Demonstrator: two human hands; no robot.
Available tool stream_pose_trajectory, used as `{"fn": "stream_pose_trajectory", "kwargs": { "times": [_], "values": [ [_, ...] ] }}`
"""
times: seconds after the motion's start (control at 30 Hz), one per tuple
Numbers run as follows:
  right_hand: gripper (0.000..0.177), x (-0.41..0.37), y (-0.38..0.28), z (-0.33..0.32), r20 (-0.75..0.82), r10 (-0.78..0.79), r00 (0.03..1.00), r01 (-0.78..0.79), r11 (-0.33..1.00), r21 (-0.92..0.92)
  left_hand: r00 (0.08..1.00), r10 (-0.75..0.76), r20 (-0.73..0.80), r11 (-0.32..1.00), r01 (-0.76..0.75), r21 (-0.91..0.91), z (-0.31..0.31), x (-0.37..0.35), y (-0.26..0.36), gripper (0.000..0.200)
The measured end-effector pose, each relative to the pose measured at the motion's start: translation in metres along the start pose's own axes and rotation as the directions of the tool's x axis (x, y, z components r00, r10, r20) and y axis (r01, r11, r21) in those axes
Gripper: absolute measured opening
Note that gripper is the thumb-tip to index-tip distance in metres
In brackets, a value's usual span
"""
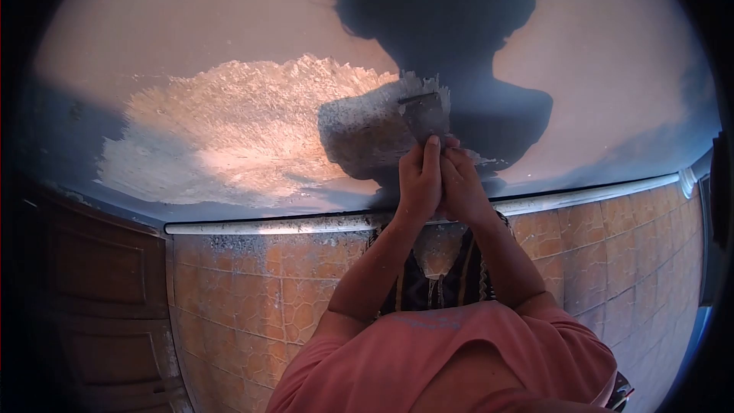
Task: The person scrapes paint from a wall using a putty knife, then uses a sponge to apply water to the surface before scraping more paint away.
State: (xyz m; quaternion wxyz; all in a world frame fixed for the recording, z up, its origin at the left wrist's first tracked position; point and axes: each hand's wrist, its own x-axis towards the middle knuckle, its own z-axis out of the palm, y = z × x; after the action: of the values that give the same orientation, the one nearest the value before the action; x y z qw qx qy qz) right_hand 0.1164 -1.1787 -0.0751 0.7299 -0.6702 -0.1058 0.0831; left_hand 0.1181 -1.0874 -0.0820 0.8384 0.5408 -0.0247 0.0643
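Both my hands grip one scraper [425, 115], its wide flat blade pressed up against the wall [596, 99]. My left hand [419, 183] is closed on it with the thumb laid along the top. Beside it, touching, my right hand [463, 187] is closed round the same tool, so the handle is mostly hidden. The blade lies at the right end of a rough scraped patch [245, 122], where the paint is off and a pale, flaky surface shows. A dark shadow of a head and shoulders falls over the blade and the wall around it.
A white skirting strip [306, 226] runs along the wall's foot. Paint flakes [237, 243] lie on the orange tiled floor [252, 298] below the patch. A brown panelled wooden door [99, 268] stands at the left, and a dark frame edge [715, 199] at the far right.
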Motion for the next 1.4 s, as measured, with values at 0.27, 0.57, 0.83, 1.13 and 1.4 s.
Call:
{"fn": "stream_pose_trajectory", "kwargs": {
  "times": [0.27,0.57,0.83,1.13,1.4],
  "values": [
    [0.028,0.014,-0.002,-0.004,0.044,-0.383,0.923,0.379,0.878,-0.292,0.997,0.07,0.009,0.997,-0.071,0.038,0.007,0.012,0.015,0.037],
    [0.028,0.01,0.006,-0.004,0.006,-0.56,0.828,0.512,0.752,-0.416,0.999,0.033,0.015,0.994,-0.034,0.102,0.003,0.002,0.002,0.038],
    [0.026,0.007,-0.021,-0.008,0.066,-0.02,0.998,0.026,0.995,-0.094,1.0,-0.007,0.028,1.0,0.007,0.003,0.012,0.01,0.024,0.037],
    [0.032,0.016,-0.031,-0.01,0.065,0.017,0.998,-0.02,0.998,0.053,0.994,0.091,0.061,0.995,-0.094,0.034,0.017,0.024,0.027,0.038],
    [0.028,0.017,-0.014,-0.006,0.009,-0.055,0.998,0.053,0.989,0.137,0.998,0.067,0.016,0.998,-0.067,-0.007,0.02,0.019,0.022,0.037]
  ]
}}
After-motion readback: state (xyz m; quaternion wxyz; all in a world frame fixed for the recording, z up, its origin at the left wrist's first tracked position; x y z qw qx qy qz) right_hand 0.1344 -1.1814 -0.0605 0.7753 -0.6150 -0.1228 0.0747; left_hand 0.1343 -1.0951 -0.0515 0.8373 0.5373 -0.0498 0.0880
